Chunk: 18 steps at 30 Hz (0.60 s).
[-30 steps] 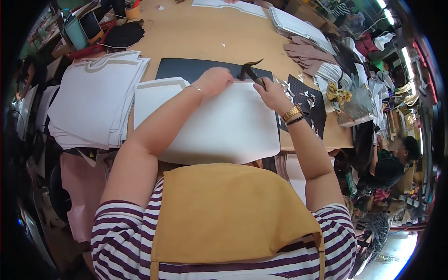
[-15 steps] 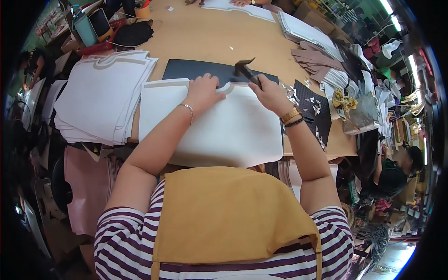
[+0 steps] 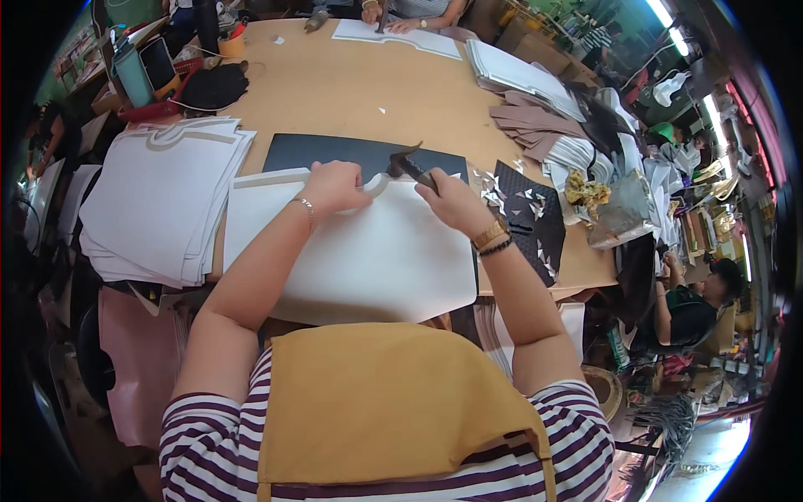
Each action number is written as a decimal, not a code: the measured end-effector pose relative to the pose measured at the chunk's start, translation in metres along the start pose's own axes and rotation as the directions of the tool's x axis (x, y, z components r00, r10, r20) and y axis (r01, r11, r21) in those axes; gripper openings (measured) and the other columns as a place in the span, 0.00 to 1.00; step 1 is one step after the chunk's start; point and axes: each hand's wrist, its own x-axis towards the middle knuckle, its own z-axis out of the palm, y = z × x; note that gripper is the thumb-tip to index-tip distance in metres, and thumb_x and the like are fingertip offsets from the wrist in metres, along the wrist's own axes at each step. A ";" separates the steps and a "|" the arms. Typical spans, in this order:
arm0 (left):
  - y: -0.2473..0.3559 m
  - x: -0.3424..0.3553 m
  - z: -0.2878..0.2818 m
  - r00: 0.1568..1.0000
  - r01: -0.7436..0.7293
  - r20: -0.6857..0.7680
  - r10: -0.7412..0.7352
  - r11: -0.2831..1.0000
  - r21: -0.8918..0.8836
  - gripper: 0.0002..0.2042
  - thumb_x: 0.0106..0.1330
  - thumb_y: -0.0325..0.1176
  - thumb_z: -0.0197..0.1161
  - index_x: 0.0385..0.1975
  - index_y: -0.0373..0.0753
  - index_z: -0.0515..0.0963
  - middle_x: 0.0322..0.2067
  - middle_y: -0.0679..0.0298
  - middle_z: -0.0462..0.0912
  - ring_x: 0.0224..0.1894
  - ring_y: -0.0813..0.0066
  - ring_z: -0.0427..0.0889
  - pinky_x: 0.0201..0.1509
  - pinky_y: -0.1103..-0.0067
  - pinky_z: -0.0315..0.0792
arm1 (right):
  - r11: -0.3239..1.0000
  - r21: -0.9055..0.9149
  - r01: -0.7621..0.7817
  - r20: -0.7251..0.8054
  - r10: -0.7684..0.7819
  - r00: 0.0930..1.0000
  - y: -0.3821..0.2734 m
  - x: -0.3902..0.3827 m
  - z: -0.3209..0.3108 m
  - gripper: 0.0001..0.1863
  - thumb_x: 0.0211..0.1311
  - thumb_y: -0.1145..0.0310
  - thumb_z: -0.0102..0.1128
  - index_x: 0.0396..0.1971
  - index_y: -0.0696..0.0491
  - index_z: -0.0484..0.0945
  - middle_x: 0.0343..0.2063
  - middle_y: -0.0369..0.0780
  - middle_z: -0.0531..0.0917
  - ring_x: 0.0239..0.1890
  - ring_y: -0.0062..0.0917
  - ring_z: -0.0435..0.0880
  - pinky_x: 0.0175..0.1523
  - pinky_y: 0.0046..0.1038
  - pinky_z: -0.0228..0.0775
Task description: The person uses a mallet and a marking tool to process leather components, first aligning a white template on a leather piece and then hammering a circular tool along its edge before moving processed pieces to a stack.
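Note:
A large white panel [image 3: 376, 259] of sheet material lies before me, its far edge trimmed with a grey band and cut by a curved notch. It overlaps a dark board [image 3: 280, 155]. At the far edge, left of the notch, my left hand [image 3: 336, 187] is closed with curled fingers on the panel, its thumb beside the notch. My right hand [image 3: 454, 202] grips the handle of a hammer [image 3: 406, 161]. The hammer's head is over the notch, close to my left fingers; whether it touches the panel I cannot tell.
Stacked white panels [image 3: 159, 201] stand at left. A dark textured sheet [image 3: 527, 217] with silvery scraps lies at right, near a crumpled silver packet [image 3: 623, 213]. Brown strips [image 3: 535, 125] and more white panels [image 3: 523, 75] are farther back. Across the table, another person's hands [image 3: 401, 27] work on a panel.
The hammer head has come down and left towards the notch. My left fingers, flatter before, are now curled at the panel's edge. The whole view has shifted slightly.

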 end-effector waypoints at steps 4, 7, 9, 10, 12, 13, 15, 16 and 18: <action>0.008 0.003 0.007 0.999 0.017 -0.034 -0.019 0.999 -0.042 0.21 0.51 0.54 0.68 0.32 0.40 0.85 0.31 0.59 0.86 0.39 0.59 0.84 0.48 0.67 0.65 | 0.993 0.025 -0.117 0.011 0.117 0.993 0.015 -0.014 0.013 0.20 0.70 0.54 0.52 0.44 0.59 0.71 0.34 0.58 0.83 0.40 0.54 0.82 0.47 0.47 0.72; 0.017 0.002 0.018 0.993 0.040 -0.106 -0.049 0.996 -0.086 0.21 0.55 0.53 0.67 0.35 0.41 0.86 0.32 0.58 0.87 0.40 0.59 0.85 0.50 0.65 0.66 | 0.988 0.078 -0.135 -0.025 0.138 0.990 0.018 -0.018 0.019 0.19 0.70 0.55 0.52 0.42 0.59 0.71 0.33 0.58 0.82 0.39 0.55 0.82 0.45 0.47 0.72; 0.020 -0.001 0.022 0.986 0.051 -0.150 -0.069 0.991 -0.123 0.21 0.57 0.53 0.67 0.38 0.40 0.86 0.35 0.56 0.87 0.41 0.58 0.85 0.50 0.66 0.68 | 0.981 0.121 -0.153 -0.031 0.158 0.987 0.013 -0.020 0.020 0.19 0.69 0.55 0.54 0.43 0.59 0.72 0.33 0.57 0.82 0.40 0.55 0.82 0.45 0.45 0.73; 0.021 -0.004 0.024 0.982 0.046 -0.176 -0.072 0.988 -0.145 0.22 0.58 0.52 0.66 0.39 0.39 0.86 0.37 0.56 0.87 0.43 0.58 0.85 0.51 0.66 0.71 | 0.982 0.139 -0.129 -0.057 0.138 0.989 0.015 -0.021 0.022 0.19 0.69 0.55 0.54 0.42 0.59 0.73 0.33 0.57 0.82 0.40 0.55 0.82 0.45 0.45 0.73; 0.018 -0.006 0.029 0.972 0.029 -0.220 -0.083 0.970 -0.240 0.21 0.59 0.50 0.66 0.41 0.38 0.86 0.38 0.56 0.88 0.44 0.58 0.85 0.50 0.67 0.74 | 0.981 0.177 -0.074 -0.109 0.094 0.990 0.018 -0.022 0.025 0.19 0.69 0.55 0.55 0.41 0.59 0.73 0.33 0.56 0.83 0.40 0.54 0.82 0.44 0.45 0.73; 0.015 -0.006 0.032 0.967 0.015 -0.237 -0.093 0.951 -0.309 0.20 0.59 0.49 0.66 0.40 0.39 0.86 0.39 0.57 0.88 0.44 0.57 0.85 0.50 0.66 0.74 | 0.986 0.145 -0.083 -0.120 0.101 0.988 0.016 -0.023 0.024 0.18 0.69 0.55 0.55 0.40 0.59 0.74 0.33 0.55 0.83 0.40 0.53 0.82 0.44 0.44 0.73; 0.012 -0.007 0.032 0.962 -0.008 -0.258 -0.089 0.936 -0.353 0.19 0.58 0.47 0.67 0.41 0.40 0.86 0.40 0.58 0.88 0.45 0.57 0.85 0.47 0.68 0.78 | 0.984 0.149 -0.096 -0.103 0.112 0.988 0.015 -0.025 0.022 0.18 0.69 0.56 0.55 0.40 0.58 0.74 0.32 0.55 0.83 0.39 0.53 0.82 0.44 0.44 0.73; 0.011 -0.007 0.034 0.962 -0.003 -0.256 -0.094 0.935 -0.354 0.18 0.58 0.47 0.67 0.41 0.40 0.86 0.40 0.59 0.88 0.45 0.58 0.85 0.48 0.68 0.77 | 0.986 0.137 -0.099 -0.104 0.114 0.988 0.012 -0.026 0.022 0.17 0.69 0.56 0.55 0.40 0.58 0.74 0.32 0.54 0.83 0.39 0.53 0.82 0.44 0.44 0.73; 0.011 -0.006 0.037 0.963 -0.005 -0.254 -0.093 0.933 -0.359 0.18 0.58 0.47 0.67 0.41 0.42 0.86 0.39 0.59 0.88 0.45 0.58 0.85 0.50 0.68 0.76 | 0.987 0.115 -0.110 -0.088 0.120 0.989 0.007 -0.026 0.021 0.17 0.69 0.56 0.55 0.40 0.58 0.73 0.32 0.54 0.83 0.38 0.53 0.82 0.44 0.45 0.73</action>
